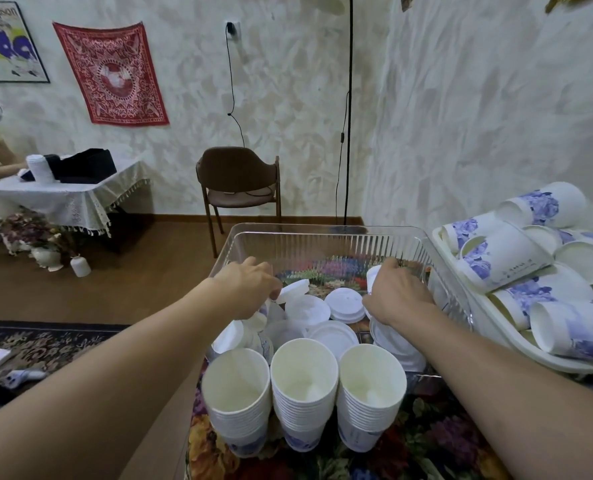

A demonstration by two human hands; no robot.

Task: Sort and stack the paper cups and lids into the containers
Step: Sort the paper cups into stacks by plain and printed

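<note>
- Pale textured wall (288,98) — a red patterned cloth (111,72) and a framed poster (5,43) hang on it.
- Brown wooden chair (239,188) stands against the wall, a black lamp pole (349,109) beside it.
- Brown floor (97,292) — a floral rug (45,344) at the left.

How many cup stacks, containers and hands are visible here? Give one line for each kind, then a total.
Cup stacks, upright at the front: 3
Containers: 2, the clear bin and the white tray
Hands: 2, left hand and right hand
Total: 7
</note>
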